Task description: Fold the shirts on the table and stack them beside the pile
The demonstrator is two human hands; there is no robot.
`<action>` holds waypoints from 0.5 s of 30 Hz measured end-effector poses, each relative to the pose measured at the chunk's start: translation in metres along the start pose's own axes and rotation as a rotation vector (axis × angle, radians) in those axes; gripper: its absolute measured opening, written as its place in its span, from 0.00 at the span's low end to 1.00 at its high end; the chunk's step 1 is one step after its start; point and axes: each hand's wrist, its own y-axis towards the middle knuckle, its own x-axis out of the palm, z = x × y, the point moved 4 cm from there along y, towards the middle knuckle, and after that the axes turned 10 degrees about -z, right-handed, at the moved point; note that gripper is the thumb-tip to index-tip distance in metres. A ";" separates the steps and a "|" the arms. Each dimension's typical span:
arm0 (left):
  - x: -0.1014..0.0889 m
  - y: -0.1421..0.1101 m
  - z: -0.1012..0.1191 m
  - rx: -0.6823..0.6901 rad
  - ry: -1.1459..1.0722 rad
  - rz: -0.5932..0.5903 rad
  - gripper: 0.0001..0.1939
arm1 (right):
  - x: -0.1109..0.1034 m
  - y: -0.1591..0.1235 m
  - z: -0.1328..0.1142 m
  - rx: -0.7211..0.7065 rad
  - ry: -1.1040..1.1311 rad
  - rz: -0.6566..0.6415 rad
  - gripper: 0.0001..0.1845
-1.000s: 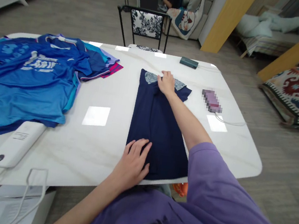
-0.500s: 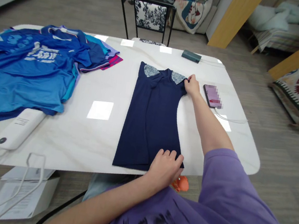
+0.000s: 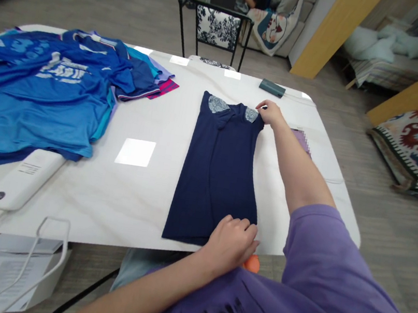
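Observation:
A navy shirt (image 3: 226, 169) with pale patterned patches at the shoulders lies on the white table, its sides folded inward into a long narrow shape. At its lower right corner, my left hand (image 3: 234, 238) is closed on the hem, fingers curled over the edge. My right hand (image 3: 270, 114) is at the upper right shoulder, thumb and fingertips pinched on the cloth there. The small fold under those fingertips is partly hidden.
A pile of blue jerseys (image 3: 45, 95) covers the table's left side, with a white power strip-like device (image 3: 25, 179) in front. A dark green box (image 3: 272, 88) lies behind; my forearm partly covers a phone (image 3: 302, 139). A chair (image 3: 216, 27) stands across the table.
The sleeve edge at the shirt's upper right has been turned inward, and my right hand has shifted slightly with it. My left hand stays on the hem. The view has moved a little.

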 end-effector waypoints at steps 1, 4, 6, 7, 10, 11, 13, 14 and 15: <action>-0.004 -0.007 -0.005 0.012 -0.039 0.043 0.11 | 0.000 0.005 -0.012 -0.015 -0.052 0.010 0.15; -0.018 -0.034 -0.023 0.043 -0.209 0.184 0.11 | 0.008 0.023 -0.052 -0.048 -0.183 -0.004 0.14; -0.028 -0.056 -0.037 0.065 -0.330 0.276 0.10 | 0.024 0.038 -0.080 -0.067 -0.243 -0.058 0.19; -0.032 -0.067 -0.044 0.069 -0.379 0.317 0.09 | 0.034 0.045 -0.094 -0.077 -0.266 -0.085 0.21; -0.041 -0.098 -0.066 0.013 -0.483 0.369 0.03 | 0.075 0.063 -0.130 -0.101 -0.265 -0.133 0.24; -0.042 -0.106 -0.072 -0.027 -0.506 0.342 0.02 | 0.088 0.065 -0.139 -0.105 -0.229 -0.144 0.26; -0.040 -0.120 -0.081 -0.095 -0.520 0.222 0.09 | 0.109 0.065 -0.152 -0.123 -0.150 -0.153 0.33; -0.039 -0.125 -0.083 -0.112 -0.500 0.155 0.09 | 0.116 0.062 -0.155 -0.145 -0.135 -0.146 0.36; -0.039 -0.129 -0.085 -0.113 -0.461 0.106 0.06 | 0.119 0.057 -0.156 -0.176 -0.144 -0.129 0.37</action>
